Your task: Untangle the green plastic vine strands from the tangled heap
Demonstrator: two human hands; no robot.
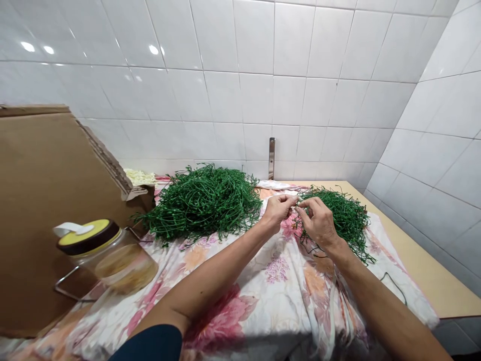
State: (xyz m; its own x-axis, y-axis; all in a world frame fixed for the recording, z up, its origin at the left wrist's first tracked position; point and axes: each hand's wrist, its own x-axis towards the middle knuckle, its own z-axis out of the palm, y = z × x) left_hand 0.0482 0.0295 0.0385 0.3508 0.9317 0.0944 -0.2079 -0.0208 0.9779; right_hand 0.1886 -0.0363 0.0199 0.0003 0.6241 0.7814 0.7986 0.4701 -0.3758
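Observation:
Over the middle of the floral cloth (259, 271), my left hand (278, 208) is closed in a pinch, with its fingertips close to those of my right hand (317, 220). The right thumb and forefinger are also drawn together there. Whatever thin piece lies between the fingertips is too small to make out. Just behind and beside the right hand is a pile of thin green plastic-looking stems (347, 215). A larger heap of the same green stems (206, 200), with small knobbed tips, lies left of my left hand. A few loose dark strands (311, 248) hang below the right hand.
At left, a clear jar (128, 271) with a yellow and brown lid leans in a metal wire holder (69, 281) by a large cardboard piece (37, 210). Pale yellow bits (139, 176) lie behind it. White tiled walls (255, 95) enclose the back and right. A metal bracket (271, 158) stands at the wall.

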